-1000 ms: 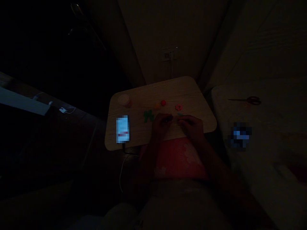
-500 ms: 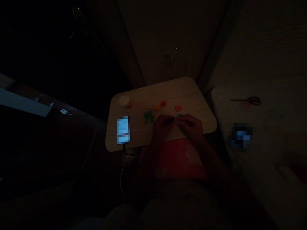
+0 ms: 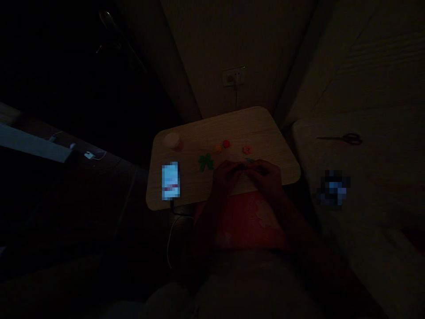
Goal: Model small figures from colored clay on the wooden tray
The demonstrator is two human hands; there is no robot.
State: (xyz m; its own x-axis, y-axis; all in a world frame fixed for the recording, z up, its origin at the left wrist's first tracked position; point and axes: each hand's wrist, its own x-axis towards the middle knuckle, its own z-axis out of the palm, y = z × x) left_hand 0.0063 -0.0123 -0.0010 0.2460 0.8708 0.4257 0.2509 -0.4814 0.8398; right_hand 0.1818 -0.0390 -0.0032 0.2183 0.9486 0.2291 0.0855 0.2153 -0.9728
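In very dim light, my left hand (image 3: 226, 175) and my right hand (image 3: 266, 175) meet over the near edge of a small wooden-topped table. Both hands are closed, fingertips together around a small dark piece (image 3: 241, 167) whose kind is too dark to tell. Just beyond the right fingertips lies a small bluish piece (image 3: 249, 160). Left of my left hand is a green branching shape (image 3: 206, 162). Farther back sit a yellow-orange lump (image 3: 217, 149), a red round piece (image 3: 226, 144) and a pink flower-like ring (image 3: 247, 149).
On the table (image 3: 239, 120) a pale-lidded tub (image 3: 173, 141) stands at the left, behind a lit phone (image 3: 170, 180) with a cable. Scissors (image 3: 345, 138) and a blurred-out object (image 3: 334, 189) lie on a pale surface at right. A wall socket (image 3: 233, 77) is behind.
My two hands have come together, closing the small gap between their fingertips. The pieces on the table lie where they were.
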